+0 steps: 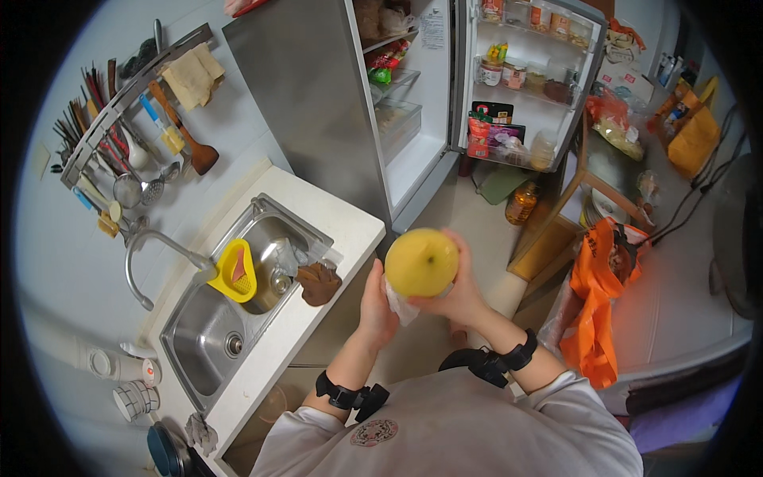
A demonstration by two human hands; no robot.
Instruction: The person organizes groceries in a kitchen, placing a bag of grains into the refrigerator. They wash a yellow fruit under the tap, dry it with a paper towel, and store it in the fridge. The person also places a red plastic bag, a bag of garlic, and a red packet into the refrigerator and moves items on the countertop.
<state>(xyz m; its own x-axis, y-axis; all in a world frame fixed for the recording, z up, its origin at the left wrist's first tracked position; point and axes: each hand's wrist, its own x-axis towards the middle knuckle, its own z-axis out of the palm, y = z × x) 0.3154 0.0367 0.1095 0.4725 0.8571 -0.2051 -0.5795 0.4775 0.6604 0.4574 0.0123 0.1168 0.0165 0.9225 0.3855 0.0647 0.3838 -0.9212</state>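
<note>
A large yellow pomelo-like fruit [420, 262] is held up in front of my chest between both hands. My left hand [379, 307] supports its left side, with a piece of white tissue or thin plastic [401, 304] pinched beneath the fruit. Around the right and lower side curls my right hand [462, 292]; some of its fingers are hidden behind the fruit. Beyond the hands stands a refrigerator [310, 77] with its door [527, 98] swung wide, jars and packets on the door shelves.
On the left, a double steel sink [205, 325] holds a yellow strainer basket [229, 286]; a brown cloth [319, 283] hangs at the counter edge. An oil bottle [521, 203] stands on the floor. To the right, an orange bag [590, 334] hangs over the table edge.
</note>
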